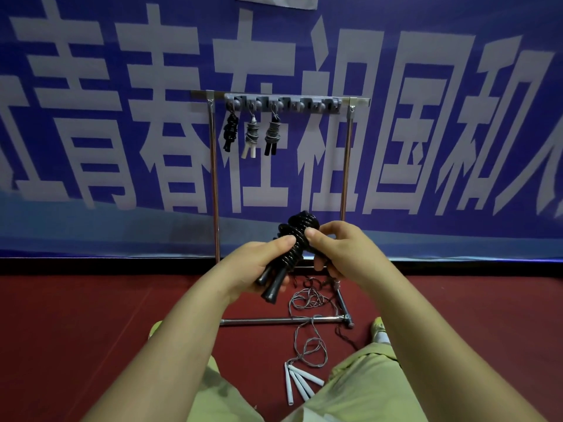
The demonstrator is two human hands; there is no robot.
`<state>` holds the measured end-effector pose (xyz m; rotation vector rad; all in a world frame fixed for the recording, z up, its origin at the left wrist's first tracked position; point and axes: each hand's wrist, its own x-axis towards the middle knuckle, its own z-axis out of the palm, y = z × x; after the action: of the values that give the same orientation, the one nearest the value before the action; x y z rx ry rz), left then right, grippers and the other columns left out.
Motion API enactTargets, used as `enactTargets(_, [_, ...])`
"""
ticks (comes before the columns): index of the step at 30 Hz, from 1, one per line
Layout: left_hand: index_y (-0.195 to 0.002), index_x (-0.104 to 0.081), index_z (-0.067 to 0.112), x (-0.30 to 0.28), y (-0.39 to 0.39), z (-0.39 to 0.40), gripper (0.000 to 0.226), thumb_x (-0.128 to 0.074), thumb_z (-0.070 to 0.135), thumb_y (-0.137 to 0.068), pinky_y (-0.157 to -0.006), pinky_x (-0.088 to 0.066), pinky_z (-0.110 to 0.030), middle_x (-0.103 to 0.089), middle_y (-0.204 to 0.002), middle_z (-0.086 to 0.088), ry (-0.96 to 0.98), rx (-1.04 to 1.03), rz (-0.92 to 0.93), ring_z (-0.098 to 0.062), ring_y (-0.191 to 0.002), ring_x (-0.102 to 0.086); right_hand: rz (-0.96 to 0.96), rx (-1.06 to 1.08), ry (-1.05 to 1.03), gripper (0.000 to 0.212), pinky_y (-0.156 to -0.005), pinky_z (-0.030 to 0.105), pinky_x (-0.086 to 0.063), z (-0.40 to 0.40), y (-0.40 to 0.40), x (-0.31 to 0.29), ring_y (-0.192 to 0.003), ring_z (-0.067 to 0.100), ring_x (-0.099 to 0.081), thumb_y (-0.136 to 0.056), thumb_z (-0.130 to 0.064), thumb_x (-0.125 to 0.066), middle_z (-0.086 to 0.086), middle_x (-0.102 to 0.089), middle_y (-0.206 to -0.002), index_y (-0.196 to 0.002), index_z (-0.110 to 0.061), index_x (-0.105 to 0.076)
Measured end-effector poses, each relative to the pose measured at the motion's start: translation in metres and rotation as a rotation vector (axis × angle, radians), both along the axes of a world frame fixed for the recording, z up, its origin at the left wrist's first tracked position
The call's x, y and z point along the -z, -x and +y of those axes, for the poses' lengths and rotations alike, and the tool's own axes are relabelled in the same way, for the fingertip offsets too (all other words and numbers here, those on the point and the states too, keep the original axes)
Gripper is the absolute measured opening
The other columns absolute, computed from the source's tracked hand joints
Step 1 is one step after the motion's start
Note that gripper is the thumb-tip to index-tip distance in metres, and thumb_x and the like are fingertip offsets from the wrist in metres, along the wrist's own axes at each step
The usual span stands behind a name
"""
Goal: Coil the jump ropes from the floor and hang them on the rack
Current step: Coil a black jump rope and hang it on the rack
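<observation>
Hands meet at the middle of the view around a black jump rope (297, 239) that is wound into a tight bundle. The left hand (262, 266) grips the lower part of the bundle, its thumb laid across the coils and its fingers curled underneath, with the two black handles (271, 284) sticking out below toward the floor. The right hand (338, 248) pinches the upper coils between thumb and curled fingers. Behind them stands a metal rack (214, 178) with a grey hook strip (283, 102) along its top bar. Three coiled ropes hang from the leftmost hooks: an all-black coiled rope (230, 130), just beside it a grey coiled rope with white handles (251, 137), and next a grey coiled rope with black handles (272, 135); the hooks to the right carry nothing. On the red floor (91, 330) a loose grey rope (307, 300) lies tangled across the rack's base bar (274, 321), and its cord trails toward four white handles (300, 383) lying close together between the person's knees in pale green trousers (365, 385). A blue banner (396, 208) fills the wall behind, with large white Chinese characters reading 青春在祖国, the row cut off at both edges.
</observation>
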<state>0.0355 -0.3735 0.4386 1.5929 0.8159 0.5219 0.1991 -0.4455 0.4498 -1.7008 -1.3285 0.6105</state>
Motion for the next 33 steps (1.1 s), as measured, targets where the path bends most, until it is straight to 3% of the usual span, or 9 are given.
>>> enactTargets(3, [-0.092, -0.065, 0.012, 0.0, -0.003, 0.0, 0.043, -0.053, 0.053, -0.086, -0.077, -0.054, -0.037, -0.07, -0.071, -0.01, -0.005, -0.008, -0.066, -0.022, -0.067, -0.067, 0.022, 0.038, -0.03, 0.049, -0.051, 0.028, -0.035, 0.003, 0.002, -0.001, -0.041, 0.009, -0.04, -0.089, -0.059, -0.051, -0.007, -0.046, -0.046, -0.095, -0.012, -0.065])
enactTargets(6, [-0.087, -0.067, 0.013, 0.001, -0.003, 0.0, 0.043, -0.058, 0.054, -0.076, -0.076, -0.053, -0.039, -0.069, -0.069, -0.009, 0.003, -0.028, -0.139, -0.023, -0.066, -0.066, -0.018, 0.039, -0.013, 0.055, -0.052, 0.026, -0.033, 0.003, 0.007, -0.001, -0.036, 0.005, -0.035, -0.09, -0.063, -0.042, -0.01, -0.035, -0.043, -0.079, -0.015, -0.067])
enactTargets(10, [-0.084, -0.068, 0.017, 0.006, -0.003, 0.0, 0.028, -0.059, 0.043, -0.088, -0.088, -0.052, -0.045, -0.073, -0.075, -0.004, -0.165, -0.142, -0.091, -0.022, -0.077, -0.069, -0.095, -0.007, 0.072, 0.058, -0.053, 0.028, -0.032, 0.003, 0.008, -0.001, -0.038, 0.006, -0.039, -0.092, -0.064, -0.035, -0.007, -0.041, -0.047, -0.071, -0.015, -0.059])
enactTargets(15, [-0.086, -0.066, 0.027, 0.005, -0.002, -0.004, 0.022, -0.062, 0.048, -0.083, -0.069, -0.051, -0.038, -0.071, -0.074, 0.001, -0.435, -0.227, 0.042, -0.017, -0.073, -0.067, -0.188, 0.042, 0.146, 0.073, -0.065, 0.035, -0.042, 0.003, 0.008, 0.003, -0.057, 0.019, -0.049, -0.081, -0.079, -0.029, 0.003, -0.05, -0.06, -0.071, -0.011, -0.052])
enactTargets(17, [-0.084, -0.063, 0.029, 0.005, -0.003, -0.006, 0.022, -0.063, 0.051, -0.079, -0.063, -0.047, -0.035, -0.068, -0.074, 0.004, -0.496, -0.246, 0.091, -0.013, -0.067, -0.062, -0.178, 0.07, 0.126, 0.074, -0.065, 0.036, -0.044, 0.002, 0.007, 0.003, -0.056, 0.019, -0.051, -0.08, -0.08, -0.03, 0.003, -0.053, -0.059, -0.072, -0.011, -0.056])
enactTargets(22, [-0.087, -0.057, 0.033, 0.001, -0.003, -0.011, 0.024, -0.067, 0.051, -0.075, -0.069, -0.047, -0.028, -0.061, -0.084, 0.013, -0.645, -0.321, 0.18, -0.001, -0.081, -0.056, -0.001, 0.025, 0.063, 0.059, -0.05, 0.026, -0.034, 0.002, 0.008, 0.0, -0.039, 0.008, -0.04, -0.089, -0.067, -0.038, -0.004, -0.048, -0.05, -0.073, -0.014, -0.059])
enactTargets(26, [-0.094, -0.055, 0.035, -0.004, 0.001, -0.007, 0.034, -0.069, 0.055, -0.071, -0.072, -0.051, -0.032, -0.065, -0.091, 0.011, -0.5, -0.179, 0.186, -0.009, -0.081, -0.065, 0.062, -0.04, -0.041, 0.043, -0.058, 0.032, -0.039, 0.0, 0.008, 0.008, -0.045, 0.006, -0.042, -0.093, -0.058, -0.042, -0.009, -0.048, -0.051, -0.078, -0.021, -0.059])
enactTargets(30, [-0.105, -0.06, 0.023, -0.008, 0.007, -0.012, 0.051, -0.048, 0.063, -0.077, -0.051, -0.042, -0.024, -0.069, -0.084, -0.004, -0.099, 0.044, -0.052, -0.015, -0.06, -0.064, 0.02, -0.092, -0.124, 0.032, -0.064, 0.025, -0.045, -0.005, 0.009, 0.005, -0.056, 0.004, -0.051, -0.097, -0.045, -0.042, -0.012, -0.051, -0.056, -0.088, -0.023, -0.063])
enactTargets(33, [-0.084, -0.074, 0.019, -0.01, 0.011, -0.015, 0.067, -0.035, 0.072, -0.072, -0.039, -0.034, -0.019, -0.063, -0.068, -0.007, 0.229, 0.141, -0.195, -0.012, -0.045, -0.053, -0.006, -0.182, -0.156, 0.024, -0.067, 0.023, -0.048, -0.008, 0.013, -0.001, -0.064, 0.001, -0.057, -0.098, -0.039, -0.042, -0.012, -0.057, -0.064, -0.085, -0.031, -0.061])
